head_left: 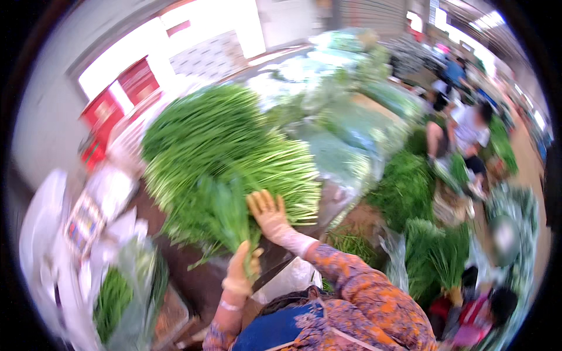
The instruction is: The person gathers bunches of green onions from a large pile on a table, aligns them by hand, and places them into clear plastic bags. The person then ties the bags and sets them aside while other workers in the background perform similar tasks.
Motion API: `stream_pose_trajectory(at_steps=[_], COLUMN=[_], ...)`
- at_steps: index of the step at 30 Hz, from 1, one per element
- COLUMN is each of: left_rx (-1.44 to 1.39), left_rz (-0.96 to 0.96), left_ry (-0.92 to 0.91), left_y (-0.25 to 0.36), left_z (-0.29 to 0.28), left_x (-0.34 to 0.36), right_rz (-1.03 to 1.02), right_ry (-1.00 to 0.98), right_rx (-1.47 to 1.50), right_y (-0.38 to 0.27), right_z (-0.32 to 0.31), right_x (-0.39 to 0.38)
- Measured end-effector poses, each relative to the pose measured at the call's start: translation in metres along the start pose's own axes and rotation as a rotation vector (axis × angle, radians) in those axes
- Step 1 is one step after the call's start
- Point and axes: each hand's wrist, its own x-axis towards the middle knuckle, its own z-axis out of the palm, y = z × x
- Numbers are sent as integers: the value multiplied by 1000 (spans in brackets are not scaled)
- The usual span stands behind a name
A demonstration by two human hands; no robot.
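Note:
A large pile of chive-like greens [205, 126] lies on the dark table, with dark green leaves at the back and pale stems toward the right. My left hand [238, 272], in a yellowish glove, is closed around the lower end of a bunch of chive-like greens [222, 205]. The bunch's leaves fan away from me over the front of the pile. My right hand [269, 216], gloved too, has its fingers stretched out beside the bunch, next to the pale stems. Whether its fingertips press on the leaves I cannot tell.
Clear plastic bags of greens [345, 134] are heaped behind and right of the pile. A bag with greens [117, 292] stands at the lower left, near white plastic sheeting [44, 234]. People sit among loose greens [404, 187] at right; one wears a white shirt [468, 131].

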Motion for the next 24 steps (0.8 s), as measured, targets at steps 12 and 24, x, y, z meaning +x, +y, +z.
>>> stream_pose_trajectory(at_steps=[12, 24], left_rx=[-82, -478], left_rz=[451, 16], left_ry=[-814, -650], left_y=[105, 4], left_z=[66, 9], left_x=[-162, -3], right_rz=[73, 210], right_ry=[-330, -96], right_rx=[101, 388], right_y=[30, 38], right_z=[-9, -123], right_x=[28, -26])
